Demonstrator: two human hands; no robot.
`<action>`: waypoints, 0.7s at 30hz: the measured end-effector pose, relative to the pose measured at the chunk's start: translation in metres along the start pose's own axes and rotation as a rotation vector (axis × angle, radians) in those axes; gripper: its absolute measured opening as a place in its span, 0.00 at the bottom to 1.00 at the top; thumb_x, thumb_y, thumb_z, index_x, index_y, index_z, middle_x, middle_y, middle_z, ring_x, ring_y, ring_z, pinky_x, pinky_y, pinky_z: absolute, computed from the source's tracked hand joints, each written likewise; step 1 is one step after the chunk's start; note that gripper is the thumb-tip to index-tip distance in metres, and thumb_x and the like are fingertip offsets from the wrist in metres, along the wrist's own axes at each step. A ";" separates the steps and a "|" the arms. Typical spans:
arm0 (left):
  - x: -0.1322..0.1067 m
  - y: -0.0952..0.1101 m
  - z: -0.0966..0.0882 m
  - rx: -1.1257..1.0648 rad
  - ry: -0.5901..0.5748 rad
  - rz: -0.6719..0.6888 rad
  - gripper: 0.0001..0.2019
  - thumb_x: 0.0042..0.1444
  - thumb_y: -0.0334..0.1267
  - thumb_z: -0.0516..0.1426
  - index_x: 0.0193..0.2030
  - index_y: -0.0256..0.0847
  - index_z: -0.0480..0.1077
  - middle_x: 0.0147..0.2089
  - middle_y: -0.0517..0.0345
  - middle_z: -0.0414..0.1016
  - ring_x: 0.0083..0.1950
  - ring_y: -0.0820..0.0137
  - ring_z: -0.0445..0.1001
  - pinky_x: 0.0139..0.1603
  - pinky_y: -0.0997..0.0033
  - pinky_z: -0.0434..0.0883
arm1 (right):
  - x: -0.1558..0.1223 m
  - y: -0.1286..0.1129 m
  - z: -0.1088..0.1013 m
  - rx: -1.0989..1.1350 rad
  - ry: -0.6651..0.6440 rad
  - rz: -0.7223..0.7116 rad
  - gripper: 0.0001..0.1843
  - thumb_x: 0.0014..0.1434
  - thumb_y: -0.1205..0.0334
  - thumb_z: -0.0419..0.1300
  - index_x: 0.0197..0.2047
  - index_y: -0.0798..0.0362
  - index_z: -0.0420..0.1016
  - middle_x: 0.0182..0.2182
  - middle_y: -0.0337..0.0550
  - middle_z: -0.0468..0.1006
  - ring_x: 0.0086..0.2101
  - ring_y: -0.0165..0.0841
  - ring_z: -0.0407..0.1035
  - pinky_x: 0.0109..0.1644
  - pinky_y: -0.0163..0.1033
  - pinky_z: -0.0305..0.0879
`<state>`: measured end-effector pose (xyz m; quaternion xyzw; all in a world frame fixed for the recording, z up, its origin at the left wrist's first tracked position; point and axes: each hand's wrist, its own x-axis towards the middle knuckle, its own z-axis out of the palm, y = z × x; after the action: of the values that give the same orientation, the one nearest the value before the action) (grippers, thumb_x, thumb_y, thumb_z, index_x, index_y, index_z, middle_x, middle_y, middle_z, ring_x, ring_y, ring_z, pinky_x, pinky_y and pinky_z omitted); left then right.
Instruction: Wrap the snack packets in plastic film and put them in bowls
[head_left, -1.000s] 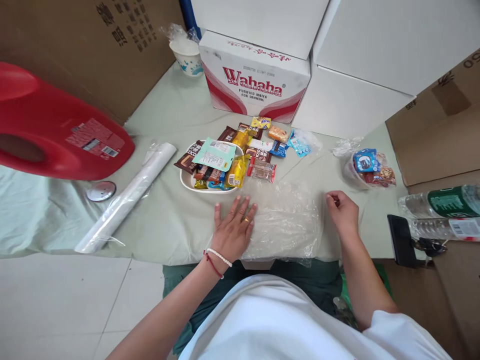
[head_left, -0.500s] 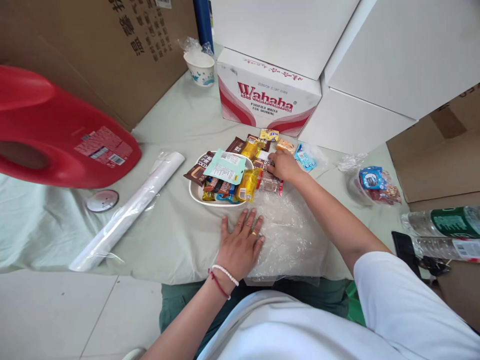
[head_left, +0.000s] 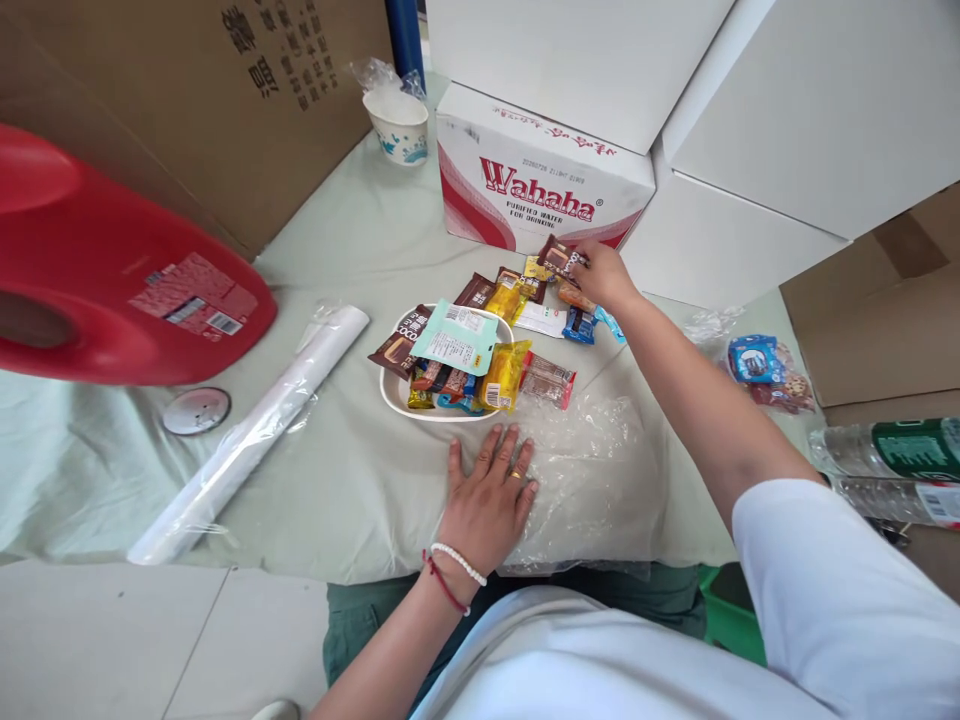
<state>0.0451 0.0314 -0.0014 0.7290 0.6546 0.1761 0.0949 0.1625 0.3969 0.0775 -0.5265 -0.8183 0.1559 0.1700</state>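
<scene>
My right hand point(head_left: 604, 275) pinches a brown packet point(head_left: 561, 258) by its right end, at the far side of the loose snacks, in front of the water carton point(head_left: 536, 180); I cannot tell whether its lower edge touches anything. My left hand point(head_left: 484, 505) lies flat, palm down and fingers spread, just beside the left edge of the clear plastic sheet point(head_left: 592, 480), and grips nothing.

As I judge it, the sorting is only partly done. The white bowl point(head_left: 395, 398) already carries a heap, with a pale green packet point(head_left: 457, 337) on top and a yellow packet point(head_left: 504, 375) leaning over its right side. Left outside it are a red-edged packet point(head_left: 547, 380) close to the right, a blue packet point(head_left: 580, 326) and a white packet point(head_left: 541, 318) farther back, and more wrapped pieces behind the bowl. I see no snack on the sheet itself.

To the left, a plastic roll point(head_left: 255, 430) lies slantwise on the tabletop point(head_left: 337, 480), with a round lid point(head_left: 196, 411) and a big red jug point(head_left: 112, 260) beyond it. A paper cup point(head_left: 399, 130) stands at the far left of the carton. On the right are a bundle of snacks point(head_left: 769, 372) and two bottles point(head_left: 885, 450), well apart from my work. The carton closes off the far side, right behind the packet I hold, and my own right forearm hides part of the space near the blue pieces.
</scene>
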 end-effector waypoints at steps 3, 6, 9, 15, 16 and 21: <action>0.000 0.000 -0.001 0.007 0.003 0.001 0.24 0.72 0.46 0.50 0.71 0.47 0.68 0.77 0.49 0.62 0.78 0.52 0.59 0.79 0.29 0.34 | 0.032 -0.021 0.016 -0.023 -0.136 -0.020 0.16 0.63 0.64 0.56 0.51 0.56 0.79 0.46 0.51 0.82 0.47 0.44 0.73 0.56 0.48 0.68; 0.000 0.001 -0.001 0.008 0.010 -0.003 0.24 0.73 0.47 0.50 0.71 0.47 0.68 0.76 0.50 0.62 0.78 0.53 0.60 0.80 0.31 0.33 | 0.050 -0.041 0.035 -0.068 -0.305 0.019 0.17 0.61 0.66 0.59 0.52 0.57 0.80 0.44 0.52 0.83 0.44 0.43 0.75 0.52 0.45 0.71; 0.000 0.001 -0.001 -0.006 0.024 -0.013 0.24 0.72 0.48 0.51 0.71 0.48 0.69 0.76 0.51 0.63 0.78 0.55 0.60 0.80 0.33 0.31 | 0.057 -0.050 0.046 -0.215 -0.437 0.002 0.18 0.59 0.65 0.64 0.53 0.57 0.81 0.47 0.57 0.83 0.47 0.46 0.75 0.53 0.45 0.70; 0.001 0.001 0.000 -0.022 0.031 -0.024 0.23 0.71 0.49 0.53 0.70 0.49 0.70 0.75 0.51 0.65 0.77 0.54 0.62 0.80 0.33 0.34 | 0.051 -0.053 0.043 -0.430 -0.526 -0.063 0.21 0.63 0.61 0.63 0.58 0.60 0.80 0.56 0.64 0.80 0.53 0.50 0.74 0.57 0.47 0.68; 0.001 0.001 0.000 -0.021 0.030 -0.026 0.23 0.71 0.49 0.53 0.70 0.50 0.70 0.75 0.50 0.66 0.77 0.53 0.62 0.80 0.33 0.34 | 0.049 -0.054 0.041 -0.437 -0.532 -0.069 0.21 0.64 0.61 0.63 0.58 0.60 0.80 0.56 0.64 0.80 0.53 0.50 0.74 0.57 0.46 0.68; 0.000 0.002 -0.001 -0.007 0.026 -0.027 0.24 0.72 0.49 0.52 0.70 0.49 0.69 0.75 0.50 0.65 0.77 0.54 0.61 0.80 0.33 0.36 | 0.041 -0.056 0.035 -0.404 -0.526 -0.037 0.20 0.63 0.59 0.65 0.56 0.59 0.81 0.52 0.60 0.82 0.50 0.46 0.76 0.55 0.43 0.70</action>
<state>0.0466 0.0313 0.0001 0.7175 0.6649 0.1867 0.0914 0.0859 0.4098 0.0757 -0.4761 -0.8580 0.1179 -0.1523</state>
